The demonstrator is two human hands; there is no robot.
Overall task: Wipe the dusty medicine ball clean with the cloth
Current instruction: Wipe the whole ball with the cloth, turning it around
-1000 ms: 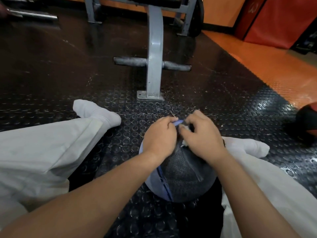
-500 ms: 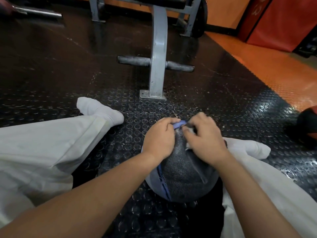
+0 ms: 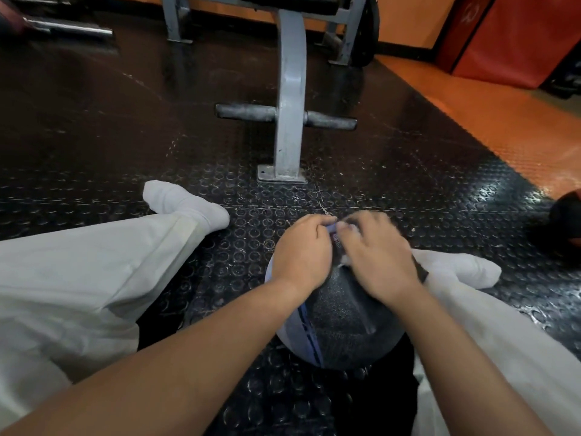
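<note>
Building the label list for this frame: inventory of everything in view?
medicine ball: 1, dark grey and pale blue, centre foreground
cloth: 1, white, on ball top
second ball: 1, black-red, right edge
bench frame: 1, grey, ahead
bar: 1, metal, top left
pad: 1, red, top right
floor mat: 1, black studded, underneath
orange floor: 1 strip, right of mat
legs: 2, white trousers and socks, flanking ball
left hand: 1, grips ball top
right hand: 1, holds cloth

Blurred right fingers (image 3: 364,220), half-hidden cloth (image 3: 346,260)
</note>
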